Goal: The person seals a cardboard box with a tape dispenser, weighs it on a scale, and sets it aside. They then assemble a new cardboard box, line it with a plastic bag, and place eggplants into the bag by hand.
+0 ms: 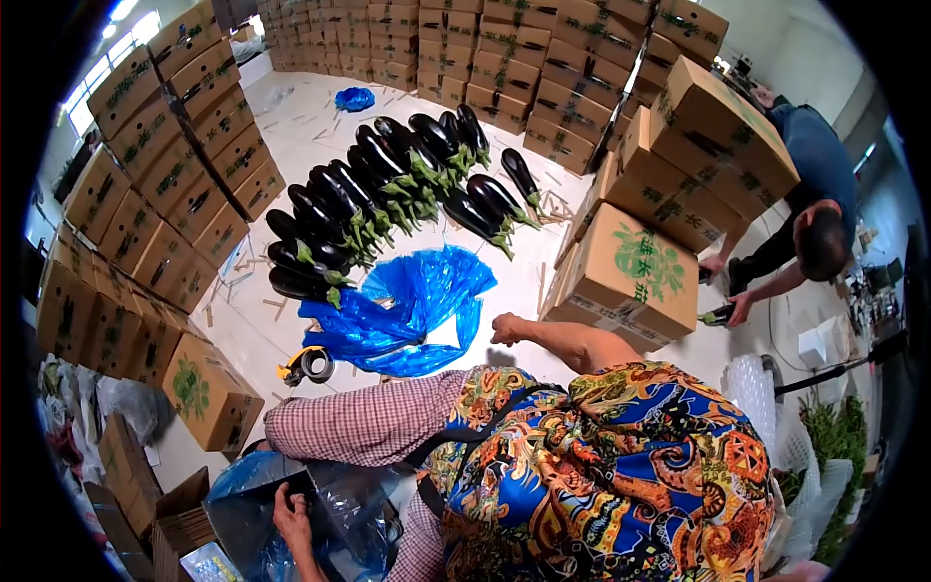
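My right hand [504, 329] is closed in a fist over the pale floor, with nothing showing from it. Left of it lies a crumpled blue plastic bag [412, 291]. Beyond the bag, long dark eggplants [354, 199] lie in a curved row, green stem ends toward me. My left hand [294, 519] is at a dark opening in a box lined with blue plastic [238, 514], fingers bent and slightly apart. A yellow tape dispenser [289, 371] with a dark roll rests near my knee.
Printed cartons [175, 145] are stacked at left and along the back [504, 48]. More cartons [630, 267] stand at right, where another person [819, 165] bends down with an eggplant [719, 315] in one hand. Wooden sticks [553, 206] litter the floor.
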A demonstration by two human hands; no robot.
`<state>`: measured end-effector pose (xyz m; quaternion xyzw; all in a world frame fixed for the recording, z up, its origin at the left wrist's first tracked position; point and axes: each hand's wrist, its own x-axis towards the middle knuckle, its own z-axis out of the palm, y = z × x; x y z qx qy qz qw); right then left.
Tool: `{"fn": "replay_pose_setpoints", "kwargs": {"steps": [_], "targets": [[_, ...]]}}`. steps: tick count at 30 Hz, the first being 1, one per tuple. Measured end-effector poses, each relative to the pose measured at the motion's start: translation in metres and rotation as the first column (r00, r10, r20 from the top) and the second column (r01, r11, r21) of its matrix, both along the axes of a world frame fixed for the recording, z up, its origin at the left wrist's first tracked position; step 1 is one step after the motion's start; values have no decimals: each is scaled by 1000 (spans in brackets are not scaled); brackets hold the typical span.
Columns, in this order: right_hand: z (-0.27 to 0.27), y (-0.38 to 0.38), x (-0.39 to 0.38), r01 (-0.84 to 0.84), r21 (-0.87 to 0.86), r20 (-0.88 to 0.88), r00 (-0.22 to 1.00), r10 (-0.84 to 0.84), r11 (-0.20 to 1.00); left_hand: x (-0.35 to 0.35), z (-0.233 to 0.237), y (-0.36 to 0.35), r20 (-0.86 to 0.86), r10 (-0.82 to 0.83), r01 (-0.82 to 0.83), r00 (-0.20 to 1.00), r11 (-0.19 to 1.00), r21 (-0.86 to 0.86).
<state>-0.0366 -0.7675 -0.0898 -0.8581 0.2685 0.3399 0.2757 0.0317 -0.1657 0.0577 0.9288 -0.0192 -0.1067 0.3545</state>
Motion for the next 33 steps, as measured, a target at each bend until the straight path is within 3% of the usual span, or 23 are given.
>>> {"fn": "replay_pose_setpoints", "kwargs": {"steps": [3, 4, 7, 10, 17, 20, 23, 28, 31, 32, 33], "targets": [[-8, 1, -3, -8, -3, -11, 1000, 8, 1000, 1, -10, 6, -36, 3, -4, 999, 1000, -31], [-10, 1, -5, -9, -5, -11, 1000, 9, 1000, 1, -17, 5, 48, 22, -19, 999, 998, -56], [-16, 5, -5, -11, -7, -7, 1000, 11, 1000, -1, -13, 5, 38, -2, 5, 999, 997, -78], [-20, 5, -4, -12, -21, 4, 1000, 12, 1000, 2, -22, 11, 138, -60, 59, 989, 998, 13], [-20, 3, 2, -74, -11, -35, 997, 73, 997, 2, -23, 13, 117, -86, 84, 989, 996, 17], [-21, 0, -8, 13, -40, 166, 986, -6, 999, 2, -18, 9, 79, -71, 71, 994, 997, 1], [9, 2, -1, 82, -108, 164, 985, -63, 991, 3, -21, 10, 56, -45, 44, 997, 999, 26], [15, -13, 5, 181, -223, 374, 923, -88, 958, 3, -17, 6, 18, -3, 3, 1000, 999, 34], [-12, -26, 4, 62, -208, 348, 937, 14, 976, 4, -21, 11, 24, -14, 13, 1000, 1000, 28], [-35, -32, 1, -14, -265, 388, 914, 120, 964, 4, -23, 13, 27, -19, 19, 999, 1000, 22], [-18, -20, 1, 50, -134, 254, 967, -15, 990, 4, -23, 11, 32, -21, 20, 999, 1000, 22]]}}
